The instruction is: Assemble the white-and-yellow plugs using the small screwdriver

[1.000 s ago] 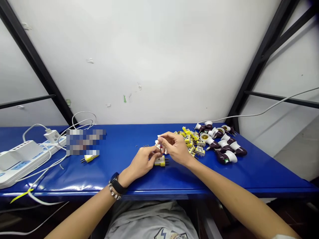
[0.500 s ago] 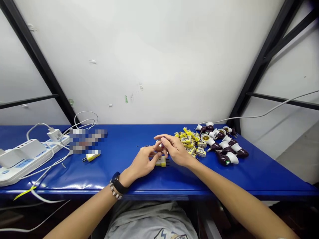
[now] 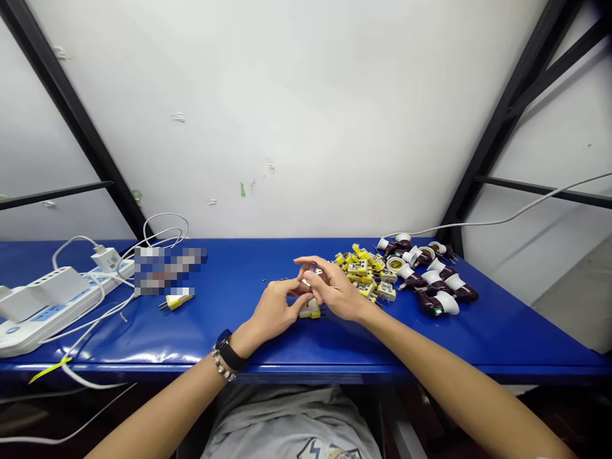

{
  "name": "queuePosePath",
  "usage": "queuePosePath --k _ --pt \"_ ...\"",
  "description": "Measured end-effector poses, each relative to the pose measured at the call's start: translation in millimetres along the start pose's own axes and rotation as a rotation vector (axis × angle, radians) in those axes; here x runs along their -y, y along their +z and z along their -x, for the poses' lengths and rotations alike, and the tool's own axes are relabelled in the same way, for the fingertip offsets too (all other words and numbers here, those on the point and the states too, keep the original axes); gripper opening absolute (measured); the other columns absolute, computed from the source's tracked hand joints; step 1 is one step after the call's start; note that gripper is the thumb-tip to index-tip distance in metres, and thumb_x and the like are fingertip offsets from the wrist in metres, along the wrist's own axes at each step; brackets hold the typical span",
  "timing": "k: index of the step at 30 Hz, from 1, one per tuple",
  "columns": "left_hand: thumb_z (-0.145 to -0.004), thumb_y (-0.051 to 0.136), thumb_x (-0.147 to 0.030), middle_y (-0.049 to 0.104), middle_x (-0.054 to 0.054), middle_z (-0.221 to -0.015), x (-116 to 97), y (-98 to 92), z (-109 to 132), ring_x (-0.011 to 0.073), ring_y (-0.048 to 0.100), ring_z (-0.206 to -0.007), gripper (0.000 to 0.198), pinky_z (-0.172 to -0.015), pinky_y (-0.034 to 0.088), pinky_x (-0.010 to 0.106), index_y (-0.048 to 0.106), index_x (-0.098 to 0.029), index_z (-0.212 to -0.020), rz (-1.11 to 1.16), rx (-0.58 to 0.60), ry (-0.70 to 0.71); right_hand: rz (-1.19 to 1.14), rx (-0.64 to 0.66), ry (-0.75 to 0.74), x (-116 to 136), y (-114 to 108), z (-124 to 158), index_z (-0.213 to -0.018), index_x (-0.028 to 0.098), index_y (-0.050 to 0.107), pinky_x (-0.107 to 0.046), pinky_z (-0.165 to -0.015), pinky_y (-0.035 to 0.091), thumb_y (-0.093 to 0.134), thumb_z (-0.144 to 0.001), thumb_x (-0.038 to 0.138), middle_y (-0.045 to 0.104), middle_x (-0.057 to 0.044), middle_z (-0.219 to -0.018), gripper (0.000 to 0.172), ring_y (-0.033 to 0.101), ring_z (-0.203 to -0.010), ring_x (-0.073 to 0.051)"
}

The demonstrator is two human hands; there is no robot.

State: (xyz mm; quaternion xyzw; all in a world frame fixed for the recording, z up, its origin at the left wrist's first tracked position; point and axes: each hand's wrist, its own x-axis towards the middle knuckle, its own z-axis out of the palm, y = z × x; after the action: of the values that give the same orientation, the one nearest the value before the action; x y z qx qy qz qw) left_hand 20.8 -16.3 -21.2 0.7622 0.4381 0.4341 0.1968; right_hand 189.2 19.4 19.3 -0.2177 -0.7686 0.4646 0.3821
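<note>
- Small purple-tinted cylinder [image 3: 313,267] stands upright between the two hands, just above the yellow-and-white plug, near the middle of the frame. It looks glassy and slim, though at this size and with fingers around it, its exact form is hard to tell.
- White power strip [image 3: 48,315] lies at the far left with a white charger [image 3: 106,258] plugged in. Its location at the table's end seems to keep the tangled white cords [image 3: 162,223] away from the work.
- Blurred patch [image 3: 169,271] hides whatever lies there; just below it, a finished-looking yellow-and-white plug [image 3: 178,301] lies on its side on the blue table [image 3: 306,344].
- Left hand [image 3: 277,308], wearing a black wristwatch [image 3: 229,350] and a beaded bracelet [image 3: 220,364], has its fingers curled inward, tips meeting the cylinder's base.
- Tiny metal bits [image 3: 281,279] lie scattered just left of the hands, probably kept close for quick picking.
- Yellow-and-white plug [image 3: 310,310] sits under the hands, prongs pointing right.
- Right hand [image 3: 337,290] arches over from the right, its fingers bunched around the cylinder. Which hand bears the pinch, I cannot tell.
- Heaped yellow plug bodies [image 3: 361,271] and dark maroon-and-white lamp-holder adapters [image 3: 442,296] fill the right side, within easy reach of the right hand.
</note>
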Motion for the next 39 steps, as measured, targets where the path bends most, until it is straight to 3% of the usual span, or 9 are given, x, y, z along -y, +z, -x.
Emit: queuePosePath --k 3,6,9,13,17,22,27,32,39 --pt "-0.087 0.068 -0.033 0.076 0.004 -0.086 0.4 -0.4 -0.2 0.0186 0.07 -0.077 0.016 -0.074 0.056 0.029 0.071 -0.018 -0.091 -0.019 -0.035 -0.023 -0.001 -0.021 0.008 -0.3 0.5 0.2 -0.118 0.019 0.058 -0.022 -0.051 0.043 0.055 -0.096 0.043 0.06 0.0 -0.086 0.033 0.05 -0.054 -0.007" --pt "-0.09 0.062 -0.028 0.076 0.005 -0.093 0.2 -0.9 0.3 0.0189 0.07 -0.084 0.015 -0.079 0.054 0.03 0.07 -0.018 -0.097 -0.014 -0.003 0.034 0.003 -0.031 -0.005 -0.3 -0.3 0.5 -0.103 0.018 0.06 -0.022 -0.051 0.042 0.051 -0.098 0.041 0.059 0.0 -0.08 0.026 0.049 -0.054 -0.008" --pt "-0.092 0.058 -0.024 0.077 0.003 -0.093 0.7 -0.7 0.4 0.0183 0.07 -0.085 0.015 -0.083 0.052 0.03 0.072 -0.02 -0.093 -0.039 0.016 0.055 0.006 -0.034 -0.016 0.8 -1.0 0.8 -0.108 0.019 0.06 -0.022 -0.051 0.043 0.056 -0.095 0.039 0.062 -0.001 -0.089 0.024 0.052 -0.055 -0.008" --pt "-0.084 0.071 -0.034 0.074 0.001 -0.081 -0.4 -1.1 -0.9 0.0172 0.067 -0.074 0.015 -0.072 0.051 0.028 0.068 -0.019 -0.085 -0.078 -0.046 -0.028 -0.005 -0.039 -0.01 0.9 0.0 -0.2 -0.107 0.019 0.06 -0.023 -0.052 0.045 0.056 -0.096 0.04 0.063 -0.001 -0.085 0.024 0.055 -0.056 -0.009" --pt "-0.082 0.071 -0.036 0.072 0.003 -0.094 -4.6 -4.9 1.4 0.0179 0.065 -0.08 0.025 -0.076 0.052 0.03 0.064 -0.02 -0.1 -0.122 -0.042 -0.033 -0.041 -0.092 -0.034 -0.6 -0.5 -2.5 -0.103 0.018 0.06 -0.023 -0.052 0.045 0.053 -0.097 0.043 0.064 -0.001 -0.08 0.026 0.053 -0.054 -0.009" --pt "-0.073 0.076 -0.033 0.073 0.004 -0.106 -4.7 -9.1 7.8 0.0222 0.066 -0.091 0.044 -0.082 0.051 0.033 0.064 -0.024 -0.115 -0.221 0.092 -0.058 -0.081 -0.198 -0.053 -0.7 -3.5 -4.7 -0.099 0.018 0.059 -0.023 -0.048 0.042 0.053 -0.096 0.049 0.064 0.0 -0.075 0.032 0.049 -0.048 -0.009" --pt "-0.077 0.073 -0.033 0.075 0.004 -0.098 -2.8 -10.7 8.2 0.0212 0.066 -0.082 0.033 -0.078 0.051 0.034 0.071 -0.023 -0.108 -0.207 0.135 -0.101 0.112 -0.29 -0.105 1.7 -8.7 -4.2 -0.091 0.018 0.06 -0.024 -0.052 0.038 0.049 -0.098 0.045 0.055 0.002 -0.066 0.03 0.047 -0.054 -0.011" --pt "-0.077 0.074 -0.033 0.076 0.007 -0.105 -4.0 -14.9 7.0 0.022 0.068 -0.087 0.032 -0.078 0.055 0.032 0.073 -0.02 -0.107 -0.037 0.117 -0.132 0.434 -0.216 -0.083 5.9 -14.5 -2.3 -0.077 0.019 0.055 -0.026 -0.053 0.03 0.048 -0.098 0.038 0.045 0.004 -0.06 0.029 0.04 -0.053 -0.011" --pt "-0.092 0.053 -0.045 0.077 0.007 -0.098 12.6 -48.4 6.1 0.0229 0.07 -0.087 0.036 -0.078 0.054 0.031 0.074 -0.018 -0.103 -0.07 0.135 -0.28 0.611 -0.158 -0.077 8.6 -14.5 0.6 -0.079 0.02 0.053 -0.026 -0.056 0.026 0.045 -0.1 0.035 0.048 0.004 -0.059 0.027 0.041 -0.053 -0.012"
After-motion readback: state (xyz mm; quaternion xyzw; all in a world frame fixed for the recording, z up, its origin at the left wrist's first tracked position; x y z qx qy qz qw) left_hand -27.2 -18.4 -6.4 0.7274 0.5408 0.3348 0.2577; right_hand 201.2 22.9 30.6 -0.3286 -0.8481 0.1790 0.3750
